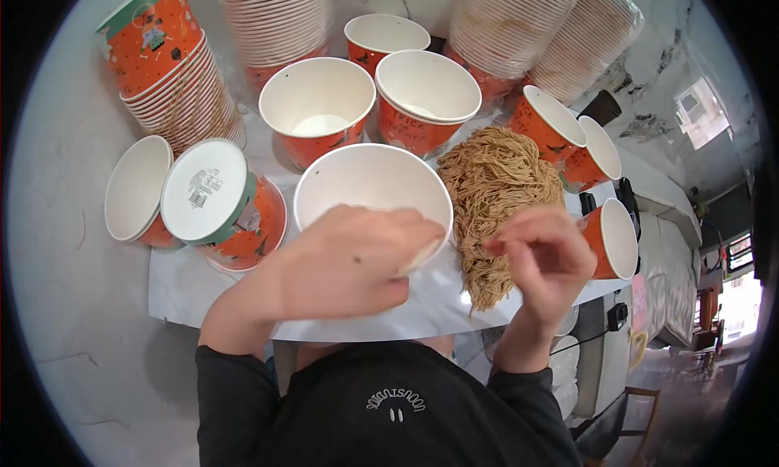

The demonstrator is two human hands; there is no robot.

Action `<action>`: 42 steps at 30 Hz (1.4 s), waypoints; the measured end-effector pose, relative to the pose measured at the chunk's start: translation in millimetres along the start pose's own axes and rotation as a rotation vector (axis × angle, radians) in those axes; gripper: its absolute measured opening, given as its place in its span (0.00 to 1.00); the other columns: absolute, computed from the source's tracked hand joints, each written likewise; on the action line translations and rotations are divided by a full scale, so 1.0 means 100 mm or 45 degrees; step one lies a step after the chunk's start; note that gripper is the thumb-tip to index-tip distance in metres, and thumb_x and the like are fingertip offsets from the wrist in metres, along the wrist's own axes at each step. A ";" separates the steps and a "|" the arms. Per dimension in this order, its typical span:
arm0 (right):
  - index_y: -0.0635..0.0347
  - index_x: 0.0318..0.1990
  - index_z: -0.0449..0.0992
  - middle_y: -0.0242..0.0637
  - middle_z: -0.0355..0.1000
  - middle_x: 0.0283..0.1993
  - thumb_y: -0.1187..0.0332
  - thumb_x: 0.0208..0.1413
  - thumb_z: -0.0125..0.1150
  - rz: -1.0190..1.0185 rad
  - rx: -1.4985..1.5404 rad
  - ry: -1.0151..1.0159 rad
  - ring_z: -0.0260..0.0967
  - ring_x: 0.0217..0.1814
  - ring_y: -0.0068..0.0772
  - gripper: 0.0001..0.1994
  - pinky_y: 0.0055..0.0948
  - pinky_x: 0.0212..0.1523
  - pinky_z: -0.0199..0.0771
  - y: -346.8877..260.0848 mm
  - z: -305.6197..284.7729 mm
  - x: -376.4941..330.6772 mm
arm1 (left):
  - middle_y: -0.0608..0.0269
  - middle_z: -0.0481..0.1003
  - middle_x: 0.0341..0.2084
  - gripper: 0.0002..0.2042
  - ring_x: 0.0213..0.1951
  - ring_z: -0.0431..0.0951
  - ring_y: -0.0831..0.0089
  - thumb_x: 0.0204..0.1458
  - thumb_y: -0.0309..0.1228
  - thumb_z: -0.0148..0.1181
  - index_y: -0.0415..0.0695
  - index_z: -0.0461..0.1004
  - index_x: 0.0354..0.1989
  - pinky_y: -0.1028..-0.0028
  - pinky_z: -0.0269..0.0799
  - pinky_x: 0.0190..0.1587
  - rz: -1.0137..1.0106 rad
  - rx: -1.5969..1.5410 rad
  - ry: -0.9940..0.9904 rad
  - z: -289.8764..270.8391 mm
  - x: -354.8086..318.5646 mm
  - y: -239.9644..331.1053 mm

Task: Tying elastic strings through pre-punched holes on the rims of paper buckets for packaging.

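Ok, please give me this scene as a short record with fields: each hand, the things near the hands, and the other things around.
left hand: grips the near rim of a white-lined paper bowl, fingers over the edge
right hand: fingers bent, at the near edge of the shredded paper; whether it pinches strands cannot be told
shredded paper: tan pile on the white table, right of the bowl
open orange bowls: several behind, upright
stacked bowls: far left and along the back
lidded bowl: lying on its side, left
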State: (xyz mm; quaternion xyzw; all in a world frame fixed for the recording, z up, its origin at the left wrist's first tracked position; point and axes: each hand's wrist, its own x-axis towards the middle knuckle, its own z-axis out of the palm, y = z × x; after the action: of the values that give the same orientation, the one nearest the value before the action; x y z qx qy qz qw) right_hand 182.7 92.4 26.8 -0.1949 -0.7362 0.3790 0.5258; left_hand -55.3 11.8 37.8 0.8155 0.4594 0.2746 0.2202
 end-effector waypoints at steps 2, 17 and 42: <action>0.69 0.34 0.80 0.44 0.78 0.37 0.86 0.49 0.61 -0.117 -0.204 -0.124 0.78 0.36 0.33 0.06 0.28 0.38 0.80 0.03 0.06 -0.08 | 0.61 0.81 0.39 0.22 0.33 0.80 0.77 0.47 0.24 0.65 0.41 0.78 0.55 0.77 0.74 0.31 -0.131 -0.263 0.139 -0.06 0.07 -0.02; 0.65 0.35 0.81 0.41 0.81 0.40 0.83 0.46 0.68 -0.114 -0.410 0.005 0.80 0.40 0.33 0.08 0.28 0.41 0.78 0.26 0.32 -0.09 | 0.70 0.79 0.45 0.28 0.36 0.72 0.93 0.50 0.20 0.64 0.35 0.73 0.64 0.89 0.66 0.29 -0.456 -1.013 -0.027 -0.19 0.18 -0.18; 0.63 0.39 0.82 0.39 0.78 0.43 0.82 0.46 0.71 -0.189 -0.388 -0.142 0.79 0.41 0.36 0.11 0.30 0.38 0.80 0.34 0.31 -0.08 | 0.65 0.82 0.37 0.10 0.41 0.81 0.82 0.60 0.23 0.65 0.34 0.78 0.47 0.81 0.77 0.45 -0.506 -1.059 0.005 -0.01 0.25 -0.25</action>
State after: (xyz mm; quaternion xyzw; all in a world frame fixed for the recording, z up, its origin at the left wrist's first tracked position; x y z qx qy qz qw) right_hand 152.9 97.7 -9.3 -0.1961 -0.8255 0.2334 0.4750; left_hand -60.9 45.9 28.8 0.5534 0.4581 0.3896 0.5763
